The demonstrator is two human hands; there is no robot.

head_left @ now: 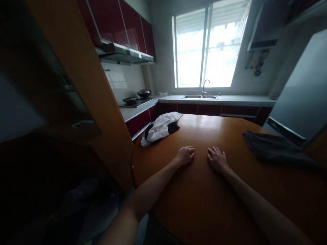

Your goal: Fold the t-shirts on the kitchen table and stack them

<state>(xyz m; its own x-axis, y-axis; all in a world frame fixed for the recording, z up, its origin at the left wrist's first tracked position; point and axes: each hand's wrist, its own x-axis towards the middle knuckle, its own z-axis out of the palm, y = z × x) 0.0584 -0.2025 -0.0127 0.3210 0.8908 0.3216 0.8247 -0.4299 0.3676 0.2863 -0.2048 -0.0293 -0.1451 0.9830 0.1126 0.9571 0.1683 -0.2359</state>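
My left hand lies palm down on the brown wooden table, its fingers stretched out and holding nothing. To the right of it, my right hand also rests flat on the tabletop, fingers spread, with a gap between the two hands. A crumpled white and black garment lies on the table beyond my left hand, near the left edge. On the right side of the table is a folded dark grey cloth. Neither hand touches the garment or the cloth.
Behind the table runs a white counter with a sink and faucet. A stove at the back left bears a lidded pan and another pan. A wooden frame stands left, a refrigerator right.
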